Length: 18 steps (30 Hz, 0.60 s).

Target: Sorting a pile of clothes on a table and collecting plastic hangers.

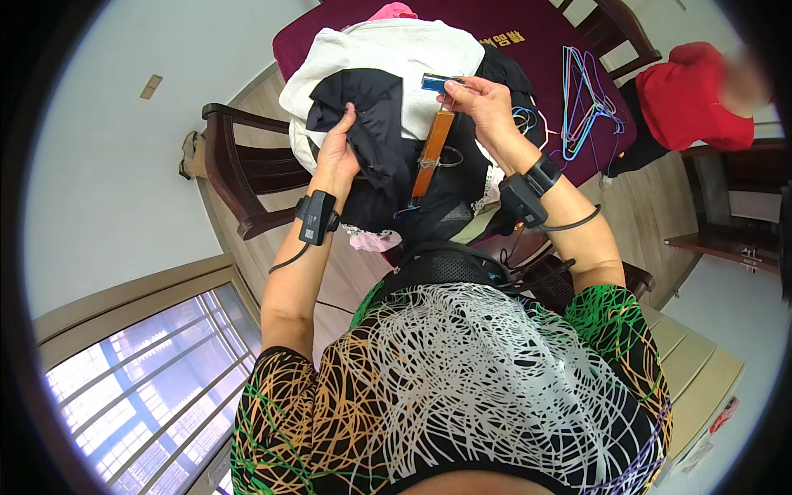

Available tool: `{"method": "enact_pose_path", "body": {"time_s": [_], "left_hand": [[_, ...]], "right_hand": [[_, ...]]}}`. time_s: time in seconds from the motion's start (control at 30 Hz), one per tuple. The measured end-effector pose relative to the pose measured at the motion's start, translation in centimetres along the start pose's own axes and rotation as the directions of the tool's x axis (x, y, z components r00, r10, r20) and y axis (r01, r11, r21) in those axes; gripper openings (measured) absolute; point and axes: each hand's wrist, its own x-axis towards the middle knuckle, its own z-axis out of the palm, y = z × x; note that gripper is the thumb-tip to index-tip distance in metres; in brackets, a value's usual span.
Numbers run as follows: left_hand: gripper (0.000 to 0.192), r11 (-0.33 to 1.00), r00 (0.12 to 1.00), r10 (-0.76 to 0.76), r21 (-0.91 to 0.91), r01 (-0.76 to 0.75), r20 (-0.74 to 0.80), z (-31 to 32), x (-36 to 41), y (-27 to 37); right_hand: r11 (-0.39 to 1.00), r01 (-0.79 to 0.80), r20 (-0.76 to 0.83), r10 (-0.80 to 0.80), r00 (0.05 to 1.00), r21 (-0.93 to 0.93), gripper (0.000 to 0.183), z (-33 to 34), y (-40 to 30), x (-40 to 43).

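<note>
My left hand (337,148) grips a folded black garment (377,93), its thumb lying on top of the cloth and the other fingers partly hidden beneath. Between thumb and fingers, my right hand (486,105) has hold of the shiny metal clip (435,83) at the far end of a wooden clip hanger (434,141). The hanger's bar slants down towards me over dark cloth, its metal hook (458,158) pointing right. Another clip (407,211) sits at its near end. A large white garment (396,49) lies behind the black one, on the pile.
Several coloured hangers (581,111) lie at the right of the table's maroon cloth (544,31). A person in a red top (687,99) is beyond that side. Dark wooden chairs (247,161) stand at the left and far right. Pink lace-edged cloth (374,240) hangs near me.
</note>
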Motion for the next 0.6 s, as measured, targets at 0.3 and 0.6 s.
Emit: {"method": "enact_pose_path", "body": {"time_s": [0.3, 0.6], "left_hand": [[0.052, 0.99, 0.998, 0.059, 0.127, -0.059, 0.007, -2.4, 1.2, 1.9], [0.099, 0.71, 0.869, 0.392, 0.701, -0.075, -0.303, -6.4, 0.8, -1.3]], "right_hand": [[0.89, -0.05, -0.127, -0.009, 0.992, -0.453, 0.046, -8.4, 6.1, 8.2], [0.828, -0.361, 0.02, 0.408, 0.913, -0.43, 0.012, -6.1, 10.5, 0.3]]}}
